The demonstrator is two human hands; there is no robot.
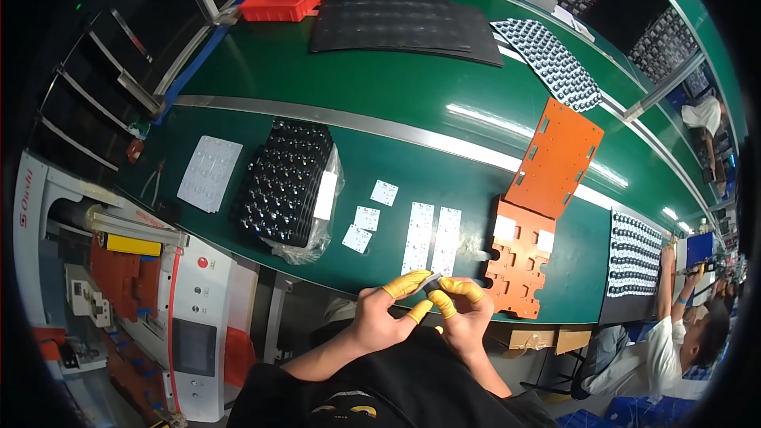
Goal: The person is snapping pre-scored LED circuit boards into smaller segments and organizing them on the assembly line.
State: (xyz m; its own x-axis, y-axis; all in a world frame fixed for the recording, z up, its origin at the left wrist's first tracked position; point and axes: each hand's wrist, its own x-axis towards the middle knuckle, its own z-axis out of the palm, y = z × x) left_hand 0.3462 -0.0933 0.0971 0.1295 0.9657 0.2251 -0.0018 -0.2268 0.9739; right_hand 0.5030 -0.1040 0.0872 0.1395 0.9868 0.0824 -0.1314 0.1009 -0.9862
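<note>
Both my hands meet in front of me at the near edge of the green bench, with yellow covers on several fingertips. Between them is a small dark grey part (431, 284), its exact kind hidden by the fingers. My left hand (382, 319) pinches it from the left; my right hand (466, 319) closes on its other side. Just beyond lie two long white perforated boards (418, 238). Small white square boards (367, 218) are scattered to their left. Right of my hands rests an orange fixture (515, 269) with cut-outs and two white boards (505, 229); its orange plate (555, 158) extends beyond it.
Stacked black trays of small shiny parts (285, 182) and white sheets (210, 174) stand left. Farther back are a red bin (281, 1), black sheets (404, 28) and a panel of black round parts (551, 63). A machine (194, 301) borders the left; a co-worker (654, 341) works right.
</note>
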